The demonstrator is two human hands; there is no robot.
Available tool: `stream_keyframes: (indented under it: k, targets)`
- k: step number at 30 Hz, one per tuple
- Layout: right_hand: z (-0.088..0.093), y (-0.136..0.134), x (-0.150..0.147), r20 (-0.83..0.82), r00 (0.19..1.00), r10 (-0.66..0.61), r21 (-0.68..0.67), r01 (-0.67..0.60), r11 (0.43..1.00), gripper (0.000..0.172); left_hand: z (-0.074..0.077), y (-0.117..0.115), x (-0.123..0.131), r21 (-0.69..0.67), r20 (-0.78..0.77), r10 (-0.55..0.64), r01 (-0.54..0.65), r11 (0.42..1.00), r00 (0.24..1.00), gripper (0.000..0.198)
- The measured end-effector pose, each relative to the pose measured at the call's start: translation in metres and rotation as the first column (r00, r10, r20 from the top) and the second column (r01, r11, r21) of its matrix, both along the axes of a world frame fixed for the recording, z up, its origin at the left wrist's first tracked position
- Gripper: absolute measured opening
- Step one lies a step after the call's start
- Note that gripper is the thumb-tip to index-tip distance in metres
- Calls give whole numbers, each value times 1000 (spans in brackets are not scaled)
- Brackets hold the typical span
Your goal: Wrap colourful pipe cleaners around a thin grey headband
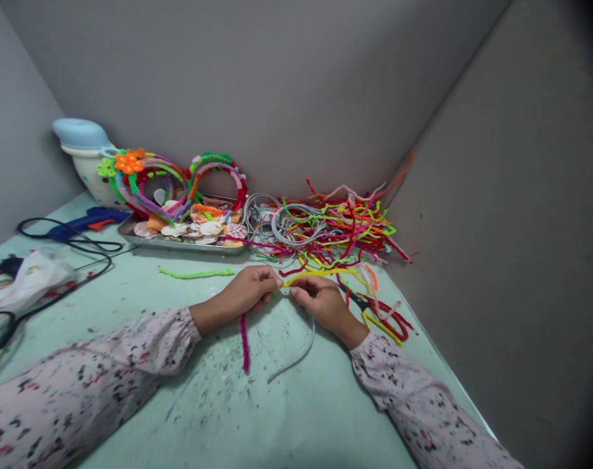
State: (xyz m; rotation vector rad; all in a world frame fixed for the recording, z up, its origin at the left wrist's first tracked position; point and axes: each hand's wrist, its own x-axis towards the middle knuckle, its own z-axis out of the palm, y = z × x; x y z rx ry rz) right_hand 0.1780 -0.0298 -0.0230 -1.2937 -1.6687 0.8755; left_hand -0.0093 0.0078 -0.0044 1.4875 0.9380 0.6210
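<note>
My left hand and my right hand meet over the middle of the table, both with fingers pinched. Between them runs a yellow pipe cleaner, its near end at my left fingertips and the rest passing over my right hand. A grey wire hangs in a curve below my right hand, its upper part hidden behind the fingers. Under my left hand a magenta pipe cleaner points toward me; its upper end is covered. A lime green pipe cleaner lies just left of my hands.
A metal tray of shells and wrapped colourful headbands stands at the back. Beside it lie grey wire coils and a pile of pipe cleaners. Scissors rest at right. A black cable and white bin are left.
</note>
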Motion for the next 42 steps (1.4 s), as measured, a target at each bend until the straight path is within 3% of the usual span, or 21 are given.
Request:
stream_keyframes:
  k: [4,10,19,29,42]
  targets:
    - [2,-1,0,-7,1000,24,10,-24,1000,13,-2,0,0,0,3,-8,8,1000,1000,19]
    - [5,-1,3,126,992,28,162,-48,986,10,-5,2,0,2,-1,-13,13,1000,1000,18]
    - [4,-1,3,237,972,-2,243,-57,968,12,-5,3,0,-22,8,-22,22,1000,1000,20]
    - [3,-2,1,108,994,9,215,-32,976,9,-8,4,1,-33,7,-22,22,999,1000,21]
    - [3,-1,1,228,974,-6,386,-85,919,19,-4,2,0,-4,-10,-20,20,1000,1000,21]
